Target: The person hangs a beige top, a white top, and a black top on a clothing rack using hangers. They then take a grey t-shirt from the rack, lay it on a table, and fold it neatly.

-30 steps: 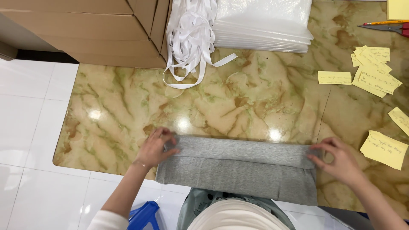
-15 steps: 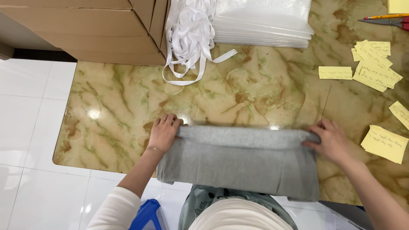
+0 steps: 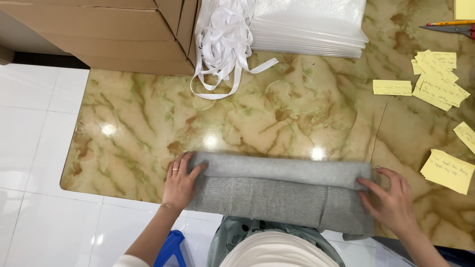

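Folding is under way — the grey cloth (image 3: 279, 193) lies on the desk's (image 3: 148, 123) near edge, left hand (image 3: 180, 184) and right hand (image 3: 393, 200) flat on its ends; next calls for an even fold.

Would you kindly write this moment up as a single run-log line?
left hand: flat on left end of folded grey cloth | right hand: pressing right end | cloth: at near edge of marble table | beyond: white ribbon, yellow notes
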